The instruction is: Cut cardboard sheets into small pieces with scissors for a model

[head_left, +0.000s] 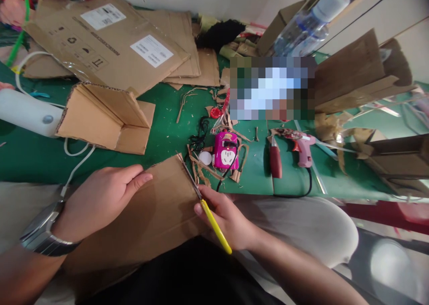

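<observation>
A brown cardboard sheet (pixel 157 206) lies across my lap, its far edge reaching the front of the green table. My left hand (pixel 107 193) pinches its upper left edge between thumb and fingers, with a metal watch (pixel 45 231) on the wrist. Yellow-handled scissors (pixel 216 228) are gripped in my right hand (pixel 231 218). Their thin blades point up and left along the sheet's right edge. I cannot tell how far the blades are parted. A folded cardboard piece (pixel 97 117) stands on the table beyond my left hand.
A pink power socket (pixel 226 150) sits among cardboard scraps. To its right lie a red-handled tool (pixel 275 159) and a pink glue gun (pixel 304 148) with a black cord. Flattened boxes (pixel 117 68) are stacked at the back left. A water bottle (pixel 301 32) stands behind a blurred patch.
</observation>
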Demonstrator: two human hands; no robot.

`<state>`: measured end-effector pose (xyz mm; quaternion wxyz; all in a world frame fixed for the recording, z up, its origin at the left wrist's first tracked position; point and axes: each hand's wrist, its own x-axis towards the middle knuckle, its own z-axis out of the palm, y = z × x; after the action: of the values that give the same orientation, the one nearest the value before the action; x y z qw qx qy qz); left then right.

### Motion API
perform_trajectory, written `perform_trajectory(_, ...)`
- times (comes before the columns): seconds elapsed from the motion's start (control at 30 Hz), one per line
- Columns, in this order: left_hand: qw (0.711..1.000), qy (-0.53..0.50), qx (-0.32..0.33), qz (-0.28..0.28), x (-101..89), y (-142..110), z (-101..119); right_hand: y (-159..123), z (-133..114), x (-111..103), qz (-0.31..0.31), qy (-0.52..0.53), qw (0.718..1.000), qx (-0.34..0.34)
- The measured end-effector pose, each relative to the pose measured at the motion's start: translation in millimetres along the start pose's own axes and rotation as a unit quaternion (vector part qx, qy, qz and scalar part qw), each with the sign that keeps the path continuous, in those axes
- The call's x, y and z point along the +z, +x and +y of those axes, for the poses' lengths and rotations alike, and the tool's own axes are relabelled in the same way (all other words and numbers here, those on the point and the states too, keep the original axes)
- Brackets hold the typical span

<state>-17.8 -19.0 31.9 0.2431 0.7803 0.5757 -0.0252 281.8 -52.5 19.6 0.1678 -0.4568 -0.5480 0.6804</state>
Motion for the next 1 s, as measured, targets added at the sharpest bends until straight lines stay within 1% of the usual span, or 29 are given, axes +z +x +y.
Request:
perform_trajectory(0.1, 1.0, 0.003, -0.002, 0.001, 0.8, 0.1, -1.5, -0.7, -0.9, -1.1, -0.001, -0.014, 1.0, 0.001)
perform_trajectory(0.23, 1.0, -0.001, -0.001, 0.005, 1.3, 0.1, -2.7, -1.4, -1.6, -3.6, -0.003, -0.006, 1.0, 0.009)
perform_trajectory(0.47, 0.999, -0.007, 0.015, -0.04, 4.6, -1.3, 6.8, -1.6, -7.1, -6.9, -0.007, -0.022, 1.0, -0.006)
perform_trajectory(0.63, 0.999, 0.002, 0.027, -0.028, 6.7, -2.3, 8.5, -0.8, -6.7, -3.3, 0.009, -0.045, 0.999, -0.007)
perform_trajectory(0.83, 0.999, -0.007, 0.027, -0.017, 5.3, -3.2, 7.7, -0.2, -2.9, 0.2, 0.025, -0.088, 0.996, -0.008)
perform_trajectory(1.0, 0.999, -0.036, 0.03, -0.011, 6.2, -3.0, 8.0, 0.2, 1.7, 1.2, 0.033, -0.084, 0.996, -0.01)
